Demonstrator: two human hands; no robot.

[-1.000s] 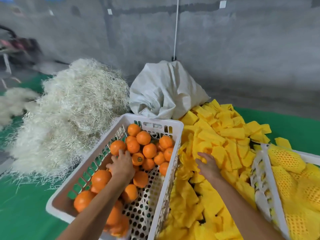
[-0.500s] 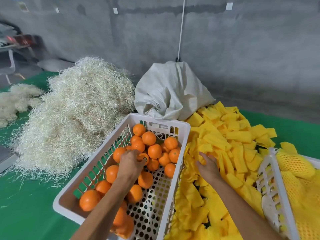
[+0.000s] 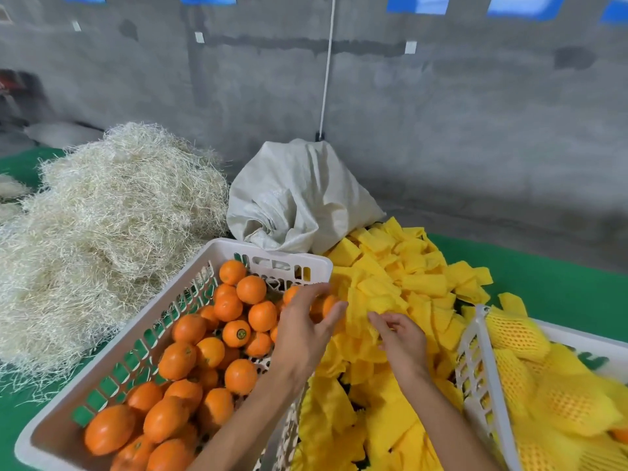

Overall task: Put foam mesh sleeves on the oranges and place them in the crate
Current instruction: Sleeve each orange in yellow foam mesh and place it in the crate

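An orange (image 3: 323, 309) is being gripped by the left hand (image 3: 302, 329) above the near crate's right rim (image 3: 316, 266); a yellow foam mesh sleeve (image 3: 368, 309) is being pinched by the right hand (image 3: 402, 341) just beside it.

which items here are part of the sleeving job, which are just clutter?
Job:
left hand holding an orange
right hand pinching a foam sleeve
sleeve pile
orange crate
crate of sleeved fruit

Lying about:
straw heap
white sack
green mat
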